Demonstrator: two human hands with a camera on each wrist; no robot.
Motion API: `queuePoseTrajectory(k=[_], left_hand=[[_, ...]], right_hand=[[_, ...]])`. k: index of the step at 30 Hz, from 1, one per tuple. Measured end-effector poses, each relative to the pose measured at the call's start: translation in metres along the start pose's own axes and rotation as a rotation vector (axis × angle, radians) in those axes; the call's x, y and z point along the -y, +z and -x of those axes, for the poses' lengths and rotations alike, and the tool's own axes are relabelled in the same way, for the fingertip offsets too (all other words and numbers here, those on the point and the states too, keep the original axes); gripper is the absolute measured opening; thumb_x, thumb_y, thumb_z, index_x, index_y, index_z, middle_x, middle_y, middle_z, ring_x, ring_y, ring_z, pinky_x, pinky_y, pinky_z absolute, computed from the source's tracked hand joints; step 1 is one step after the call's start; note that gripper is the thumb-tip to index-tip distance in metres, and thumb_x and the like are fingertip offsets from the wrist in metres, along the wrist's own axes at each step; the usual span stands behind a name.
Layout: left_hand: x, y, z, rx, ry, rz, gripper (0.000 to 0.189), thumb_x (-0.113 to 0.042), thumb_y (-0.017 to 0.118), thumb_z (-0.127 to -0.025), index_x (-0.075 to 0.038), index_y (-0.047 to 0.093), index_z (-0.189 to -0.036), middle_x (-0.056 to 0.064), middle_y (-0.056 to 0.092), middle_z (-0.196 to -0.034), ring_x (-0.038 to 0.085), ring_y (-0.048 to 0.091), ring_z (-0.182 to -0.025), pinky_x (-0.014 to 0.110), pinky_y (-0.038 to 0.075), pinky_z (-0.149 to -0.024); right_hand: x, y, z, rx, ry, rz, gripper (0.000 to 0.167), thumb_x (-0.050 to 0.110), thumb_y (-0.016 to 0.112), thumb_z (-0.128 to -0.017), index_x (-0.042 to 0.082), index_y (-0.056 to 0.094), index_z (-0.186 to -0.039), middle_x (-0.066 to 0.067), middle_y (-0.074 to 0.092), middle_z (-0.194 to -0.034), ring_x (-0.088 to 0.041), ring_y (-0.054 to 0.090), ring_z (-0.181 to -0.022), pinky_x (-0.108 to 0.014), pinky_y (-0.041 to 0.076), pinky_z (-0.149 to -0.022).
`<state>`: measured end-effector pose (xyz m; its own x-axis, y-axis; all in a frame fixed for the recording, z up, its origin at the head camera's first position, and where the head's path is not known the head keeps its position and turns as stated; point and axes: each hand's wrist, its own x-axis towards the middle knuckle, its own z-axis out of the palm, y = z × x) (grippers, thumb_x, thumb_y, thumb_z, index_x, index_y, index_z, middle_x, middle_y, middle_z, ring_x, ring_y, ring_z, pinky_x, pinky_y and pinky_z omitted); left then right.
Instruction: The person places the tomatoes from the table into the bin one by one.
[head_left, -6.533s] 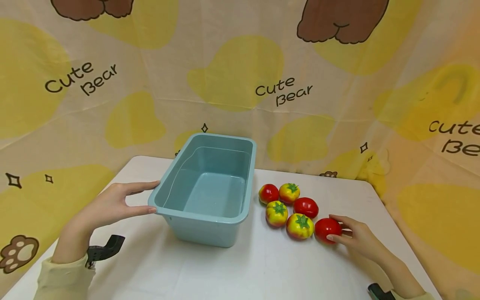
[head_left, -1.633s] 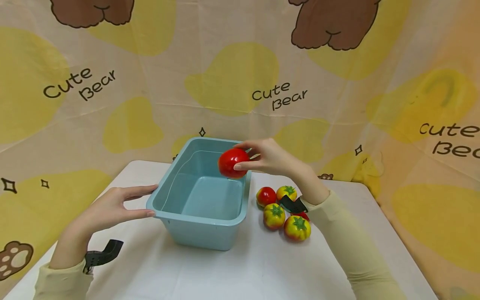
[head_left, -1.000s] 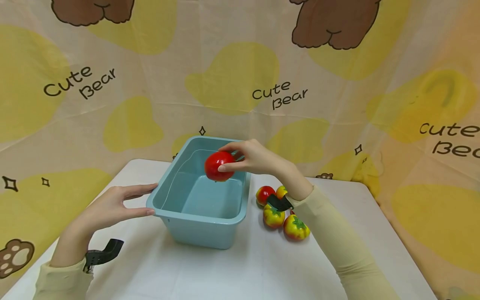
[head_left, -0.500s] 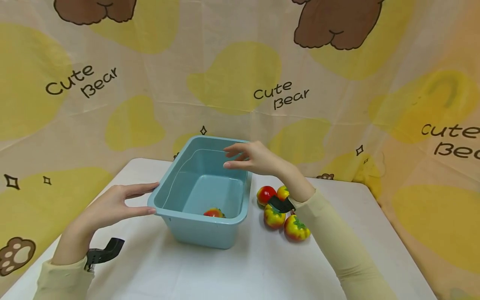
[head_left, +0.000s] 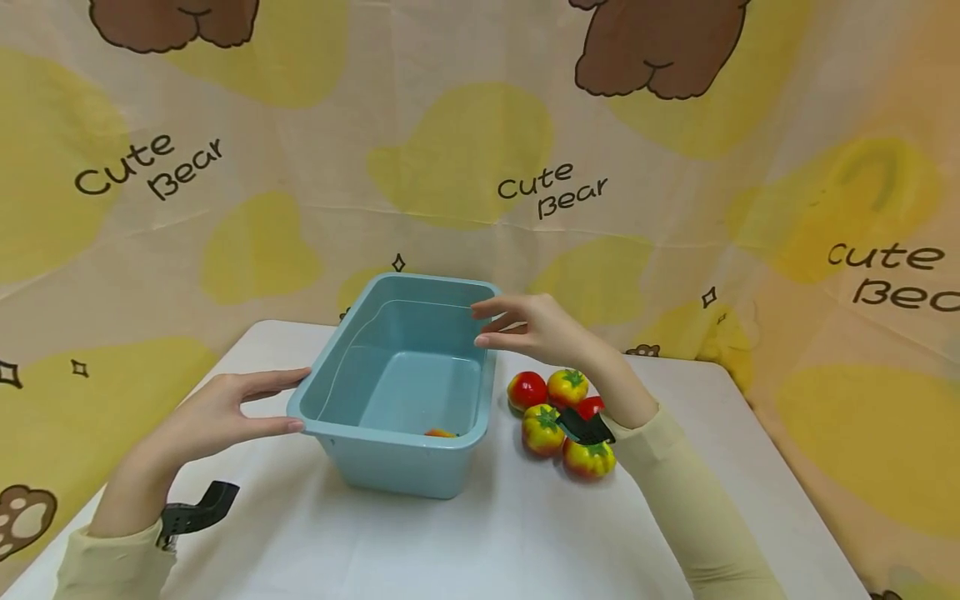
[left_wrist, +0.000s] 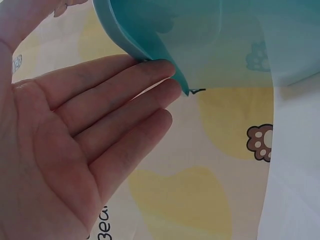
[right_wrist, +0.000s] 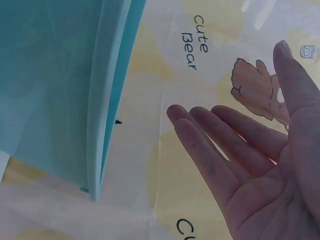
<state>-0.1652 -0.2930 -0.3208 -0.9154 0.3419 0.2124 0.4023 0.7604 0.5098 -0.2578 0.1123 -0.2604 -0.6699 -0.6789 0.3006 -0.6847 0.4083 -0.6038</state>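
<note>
A pale blue plastic basin point(head_left: 442, 467) stands on the white table. Low inside its near end, the orange-red top of one tomato point(head_left: 440, 433) shows; the near wall hides the rest. At the basin's left side, my left hand point(head_left: 225, 412) touches the rim with thumb and straight fingers; the left wrist view shows its fingertips point(left_wrist: 167, 70) against the edge. My right hand point(head_left: 532, 329) is above the basin's right rim, empty, its fingers point(right_wrist: 210, 160) relaxed and apart from the wall. Right of the basin sit a red tomato point(head_left: 527, 390) and several red-yellow ones with green tops point(head_left: 542, 429).
The right forearm and its black wrist strap point(head_left: 587, 427) pass over the tomatoes and partly cover a red one point(head_left: 591, 407). Behind the white table point(head_left: 420, 550) hangs a yellow-patterned bear cloth point(head_left: 450, 158).
My right hand carried a red tomato from the right over the basin and let it drop inside. It has since drawn back rightward to the rim. My left hand has stayed at the basin.
</note>
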Motion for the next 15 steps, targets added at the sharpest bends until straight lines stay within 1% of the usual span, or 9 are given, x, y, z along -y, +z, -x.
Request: queuePoseTrajectory(k=[1, 5, 6, 7, 9, 11, 12, 14, 15], left_hand=[[0.0, 0.0, 0.0, -0.001, 0.001, 0.001, 0.062, -0.042, 0.076, -0.078, -0.025, 0.056, -0.134, 0.0, 0.062, -0.128, 0.036, 0.057, -0.117, 0.045, 0.048, -0.093], [0.001, 0.0, 0.0, -0.007, 0.001, -0.004, 0.062, -0.042, 0.076, -0.077, -0.026, 0.056, -0.133, 0.0, 0.062, -0.128, 0.035, 0.057, -0.116, 0.032, 0.05, -0.092], [0.001, 0.0, 0.0, -0.008, 0.0, -0.006, 0.061, -0.042, 0.076, -0.077, -0.026, 0.056, -0.133, 0.0, 0.062, -0.128, 0.035, 0.057, -0.116, 0.027, 0.049, -0.091], [0.001, 0.0, 0.0, -0.009, 0.001, -0.008, 0.061, -0.042, 0.076, -0.077, -0.026, 0.056, -0.133, 0.0, 0.062, -0.128, 0.035, 0.058, -0.116, 0.026, 0.049, -0.09], [0.001, 0.0, 0.0, -0.009, -0.013, -0.014, 0.061, -0.043, 0.076, -0.077, -0.028, 0.056, -0.133, -0.003, 0.062, -0.128, 0.035, 0.057, -0.117, 0.019, 0.046, -0.089], [0.002, 0.001, 0.001, -0.008, -0.024, -0.018, 0.061, -0.044, 0.076, -0.077, -0.029, 0.056, -0.133, -0.004, 0.062, -0.128, 0.034, 0.057, -0.117, 0.016, 0.045, -0.088], [0.002, 0.001, 0.001, -0.006, -0.021, -0.016, 0.061, -0.044, 0.076, -0.077, -0.028, 0.056, -0.133, -0.003, 0.062, -0.128, 0.035, 0.057, -0.117, 0.019, 0.047, -0.089], [0.002, 0.001, 0.001, -0.008, -0.031, -0.02, 0.061, -0.045, 0.076, -0.077, -0.029, 0.056, -0.133, -0.004, 0.062, -0.129, 0.034, 0.057, -0.117, 0.015, 0.044, -0.088], [0.002, 0.001, 0.001, -0.01, -0.028, -0.019, 0.061, -0.044, 0.076, -0.077, -0.028, 0.056, -0.133, -0.003, 0.062, -0.128, 0.034, 0.057, -0.117, 0.015, 0.044, -0.088]], right_hand=[[-0.001, 0.0, 0.002, -0.003, 0.001, 0.0, 0.045, 0.027, 0.072, -0.085, 0.01, 0.062, -0.125, -0.006, 0.065, -0.122, -0.016, 0.067, -0.102, -0.032, 0.055, -0.085], [-0.005, -0.002, 0.01, -0.016, 0.018, -0.003, 0.044, 0.025, 0.072, -0.085, 0.01, 0.061, -0.125, -0.006, 0.065, -0.122, -0.018, 0.066, -0.102, -0.035, 0.054, -0.087], [-0.006, -0.002, 0.012, -0.019, 0.025, -0.004, 0.044, 0.026, 0.072, -0.085, 0.01, 0.061, -0.125, -0.007, 0.065, -0.122, -0.018, 0.066, -0.103, -0.036, 0.054, -0.087], [-0.007, -0.002, 0.014, -0.023, 0.032, -0.004, 0.044, 0.026, 0.072, -0.085, 0.01, 0.061, -0.125, -0.007, 0.065, -0.122, -0.018, 0.066, -0.103, -0.035, 0.054, -0.087], [-0.009, -0.003, 0.017, -0.028, 0.044, -0.009, 0.044, 0.026, 0.072, -0.085, 0.01, 0.061, -0.125, -0.008, 0.065, -0.122, -0.018, 0.066, -0.103, -0.035, 0.055, -0.086], [-0.012, -0.003, 0.021, -0.035, 0.053, -0.011, 0.044, 0.027, 0.071, -0.085, 0.01, 0.061, -0.125, -0.009, 0.065, -0.122, -0.019, 0.066, -0.103, -0.035, 0.055, -0.086], [-0.013, -0.004, 0.023, -0.037, 0.058, -0.011, 0.044, 0.027, 0.071, -0.085, 0.01, 0.061, -0.125, -0.009, 0.065, -0.122, -0.019, 0.066, -0.103, -0.035, 0.055, -0.086], [-0.016, -0.004, 0.028, -0.041, 0.071, -0.005, 0.044, 0.028, 0.071, -0.086, 0.011, 0.061, -0.125, -0.008, 0.065, -0.121, -0.019, 0.066, -0.103, -0.035, 0.055, -0.086], [-0.018, -0.004, 0.03, -0.043, 0.079, 0.001, 0.044, 0.028, 0.071, -0.086, 0.011, 0.061, -0.125, -0.007, 0.065, -0.121, -0.019, 0.066, -0.103, -0.035, 0.055, -0.086]])
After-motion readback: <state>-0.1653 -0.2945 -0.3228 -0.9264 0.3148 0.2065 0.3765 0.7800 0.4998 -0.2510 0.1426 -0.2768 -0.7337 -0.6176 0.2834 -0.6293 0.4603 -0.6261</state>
